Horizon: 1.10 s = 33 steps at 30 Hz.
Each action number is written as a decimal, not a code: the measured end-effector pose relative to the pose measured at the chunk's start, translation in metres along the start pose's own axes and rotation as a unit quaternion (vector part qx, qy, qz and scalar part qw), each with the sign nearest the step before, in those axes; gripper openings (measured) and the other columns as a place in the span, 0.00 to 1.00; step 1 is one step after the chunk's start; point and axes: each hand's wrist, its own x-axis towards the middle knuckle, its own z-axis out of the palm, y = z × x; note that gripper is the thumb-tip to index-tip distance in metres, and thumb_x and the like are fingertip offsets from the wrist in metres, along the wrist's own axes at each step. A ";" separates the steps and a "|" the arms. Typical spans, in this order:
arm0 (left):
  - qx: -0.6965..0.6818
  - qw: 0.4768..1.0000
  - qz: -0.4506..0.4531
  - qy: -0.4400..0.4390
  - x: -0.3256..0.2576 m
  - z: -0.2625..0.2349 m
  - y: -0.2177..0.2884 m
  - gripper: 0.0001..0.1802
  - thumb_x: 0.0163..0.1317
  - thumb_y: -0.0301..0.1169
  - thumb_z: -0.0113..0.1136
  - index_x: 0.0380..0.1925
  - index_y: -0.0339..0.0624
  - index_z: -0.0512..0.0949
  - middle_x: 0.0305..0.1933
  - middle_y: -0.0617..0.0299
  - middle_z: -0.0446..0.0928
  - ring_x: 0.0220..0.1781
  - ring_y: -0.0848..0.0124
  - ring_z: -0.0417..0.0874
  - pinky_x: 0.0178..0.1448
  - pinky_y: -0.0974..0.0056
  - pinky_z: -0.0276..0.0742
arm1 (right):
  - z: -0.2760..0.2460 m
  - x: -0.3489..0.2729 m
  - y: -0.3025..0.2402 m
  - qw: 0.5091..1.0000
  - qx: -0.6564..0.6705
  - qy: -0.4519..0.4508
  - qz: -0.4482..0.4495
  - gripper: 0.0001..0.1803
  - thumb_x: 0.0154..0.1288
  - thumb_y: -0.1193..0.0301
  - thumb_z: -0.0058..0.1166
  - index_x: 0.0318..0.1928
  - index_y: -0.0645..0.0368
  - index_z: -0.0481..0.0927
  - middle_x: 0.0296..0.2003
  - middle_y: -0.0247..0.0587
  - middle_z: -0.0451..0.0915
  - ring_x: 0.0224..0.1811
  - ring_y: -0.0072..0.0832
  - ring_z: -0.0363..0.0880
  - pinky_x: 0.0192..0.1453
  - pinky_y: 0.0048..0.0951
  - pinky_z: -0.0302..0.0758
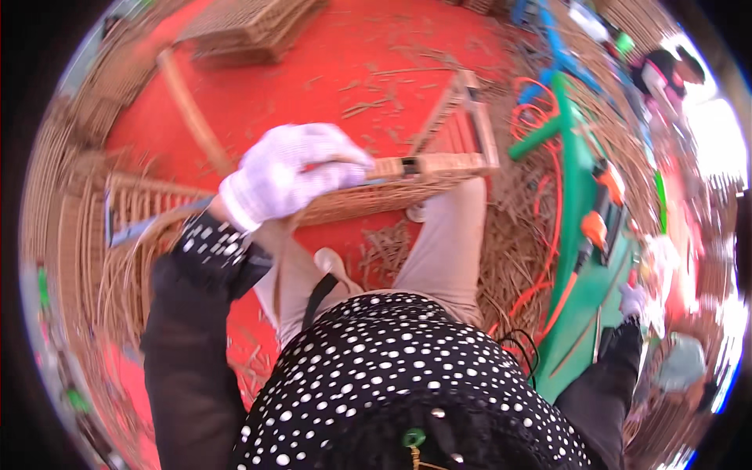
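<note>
My left hand [290, 172], in a white glove, is closed around the upper rim of a wicker basket frame [368, 202]. The woven frame lies across my knees, and an upright end panel [474, 117] rises at its right. Far out to the right, past the green bench, is my right hand [633, 300], also gloved. It reaches toward a whitish bundle [662, 270]; blur and the lens edge hide its fingers and anything in them.
A green bench [576, 196] at my right carries an orange and black power tool [601, 207]. An orange hose [558, 235] runs beside it. Wicker offcuts [509, 258] litter the red floor [376, 47]. Stacked woven panels [247, 27] lie ahead. Another person [666, 74] is at far right.
</note>
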 end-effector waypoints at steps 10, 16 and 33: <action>-0.342 0.905 -0.222 0.126 -0.022 0.017 -0.016 0.11 0.59 0.30 0.57 0.38 0.35 0.79 0.33 0.63 0.79 0.33 0.78 0.78 0.40 0.72 0.75 | -0.081 -0.270 -0.372 0.670 -0.002 0.103 -0.735 0.35 0.38 0.65 0.62 0.51 0.60 0.67 0.43 0.46 0.73 0.49 0.42 0.71 0.53 0.36 0.67; -0.351 0.897 -0.223 0.151 -0.017 0.014 -0.021 0.11 0.58 0.31 0.58 0.38 0.35 0.79 0.32 0.64 0.79 0.31 0.78 0.77 0.38 0.71 0.75 | -0.069 -0.330 -0.430 0.547 -0.070 0.150 -0.820 0.35 0.39 0.57 0.59 0.52 0.56 0.68 0.45 0.47 0.71 0.47 0.43 0.70 0.54 0.42 0.63; -0.348 0.899 -0.218 0.150 -0.015 0.015 -0.027 0.13 0.59 0.33 0.57 0.39 0.36 0.79 0.33 0.65 0.79 0.32 0.79 0.76 0.40 0.71 0.74 | -0.076 -0.317 -0.451 0.544 -0.124 0.003 -0.830 0.39 0.38 0.58 0.61 0.55 0.55 0.68 0.49 0.52 0.69 0.54 0.48 0.65 0.58 0.44 0.61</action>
